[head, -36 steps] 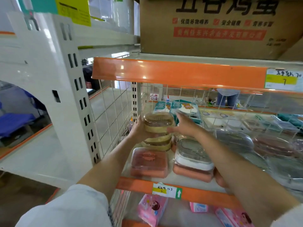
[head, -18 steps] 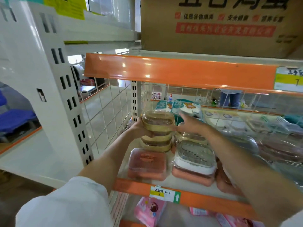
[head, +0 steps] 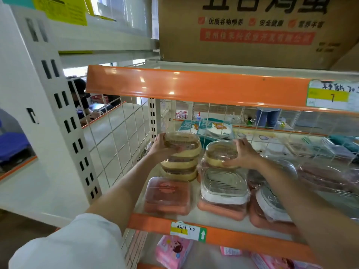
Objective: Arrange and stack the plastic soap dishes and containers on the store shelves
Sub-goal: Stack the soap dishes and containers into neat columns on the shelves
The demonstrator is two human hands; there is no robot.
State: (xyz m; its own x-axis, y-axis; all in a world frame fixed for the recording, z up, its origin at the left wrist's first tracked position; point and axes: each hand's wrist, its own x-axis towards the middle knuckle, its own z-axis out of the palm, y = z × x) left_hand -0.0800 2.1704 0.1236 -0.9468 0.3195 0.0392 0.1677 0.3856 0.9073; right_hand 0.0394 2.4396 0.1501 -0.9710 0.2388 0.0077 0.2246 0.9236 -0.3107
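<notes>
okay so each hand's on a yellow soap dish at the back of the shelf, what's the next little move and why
Probably lift the single yellow dish under the right hand and set it onto the yellow stack that the left hand steadies. That dish sits apart, beside the stack, behind the white dish. Joining them would likely tidy the row.

3 yellow clear-lidded soap dishes [head: 180, 158] stand stacked, beside 1 more [head: 220, 154] atop another dish.
</notes>
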